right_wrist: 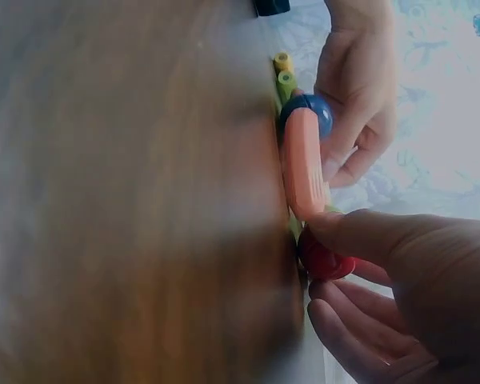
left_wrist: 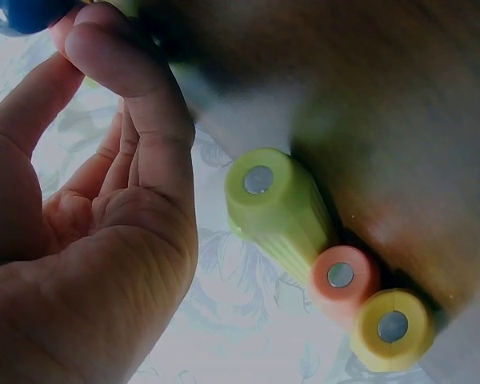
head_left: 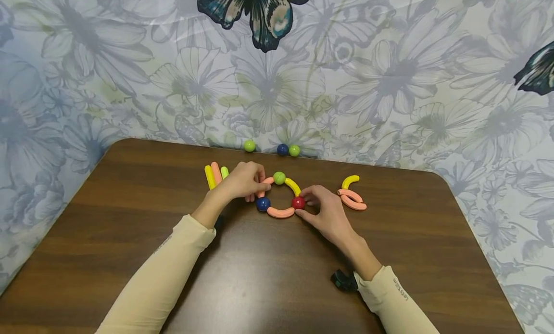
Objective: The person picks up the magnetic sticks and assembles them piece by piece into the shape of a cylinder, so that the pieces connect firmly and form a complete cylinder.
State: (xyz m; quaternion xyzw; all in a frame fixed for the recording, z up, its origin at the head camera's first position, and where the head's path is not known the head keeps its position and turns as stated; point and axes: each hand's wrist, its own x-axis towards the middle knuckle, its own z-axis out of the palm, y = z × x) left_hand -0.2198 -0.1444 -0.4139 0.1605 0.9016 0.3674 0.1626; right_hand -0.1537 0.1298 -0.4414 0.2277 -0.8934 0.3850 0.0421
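Note:
Magnetic balls and curved rods form a ring on the table. It has a green ball [head_left: 279, 178], a yellow curved rod [head_left: 293, 186], a red ball [head_left: 297, 202], a salmon curved rod [head_left: 281, 212] at the front, a blue ball [head_left: 263, 204] and another salmon curved rod [head_left: 268, 180] at the upper left. My left hand [head_left: 242, 181] pinches that upper-left rod, thumb and fingertips around it, partly covering it. At the ring's right side, my right hand [head_left: 327, 213] holds the red ball [right_wrist: 326, 254] between thumb and fingers.
Left of the ring lie straight rods: yellow [head_left: 209, 177], salmon [head_left: 216, 172] and green [head_left: 224, 172]. To the right are a yellow curved rod [head_left: 350, 181] and two salmon curved rods [head_left: 353, 203]. Green [head_left: 249, 146] and blue [head_left: 283, 149] balls sit by the back edge, beside another green ball [head_left: 294, 150].

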